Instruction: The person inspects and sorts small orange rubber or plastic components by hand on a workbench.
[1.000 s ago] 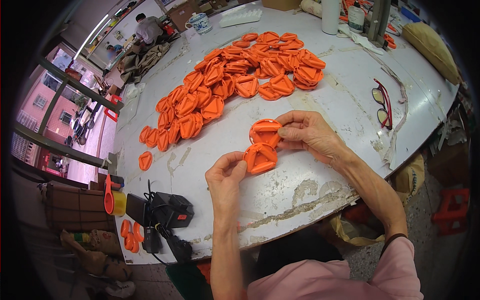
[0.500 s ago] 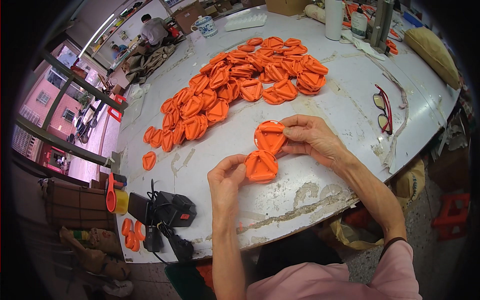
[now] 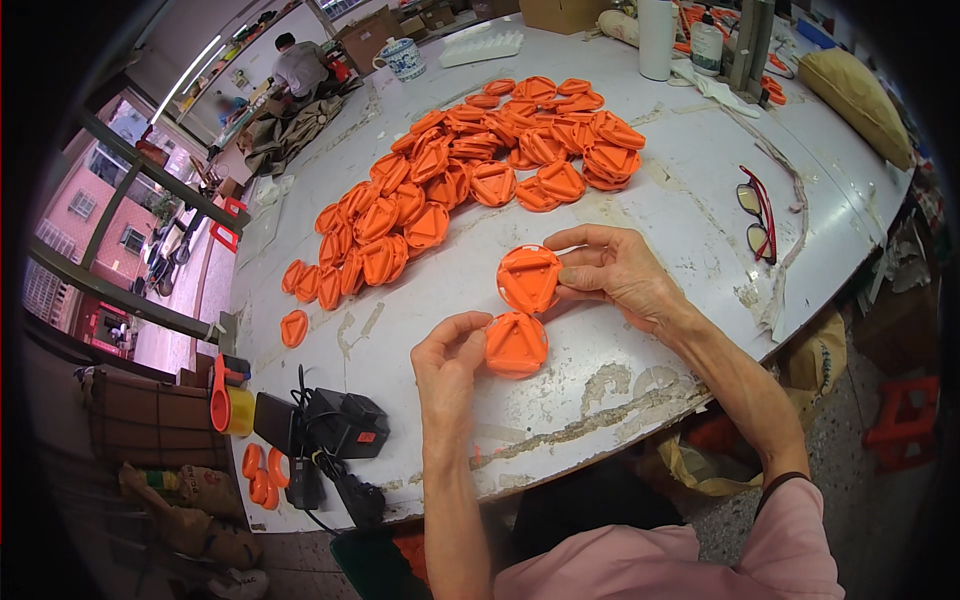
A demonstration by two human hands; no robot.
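My left hand (image 3: 447,362) pinches the right-hand side of its fingers round the left edge of an orange plastic disc (image 3: 516,346) with a raised triangle on its face. A second orange disc (image 3: 528,280) of the same kind is gripped at its right edge by my right hand (image 3: 622,277), between thumb and fingers. The two discs stand one above the other over the table, their rims meeting or nearly so; which, I cannot tell. Beyond them a large heap of similar orange discs (image 3: 492,185) spreads across the table, and a single disc (image 3: 294,328) lies off its left end.
Black power adapters (image 3: 345,420) with cables, a yellow tape roll (image 3: 240,408) and orange rings (image 3: 263,475) lie near left. Red-framed glasses (image 3: 758,215) rest at right. A mug (image 3: 403,60), white tray (image 3: 482,46) and white cylinder (image 3: 657,40) stand far off. A person (image 3: 300,66) sits in the background.
The lower disc has dropped slightly and turned its face more toward me. The upper disc has tilted a little, and the two overlap less. The whole view has shifted slightly.
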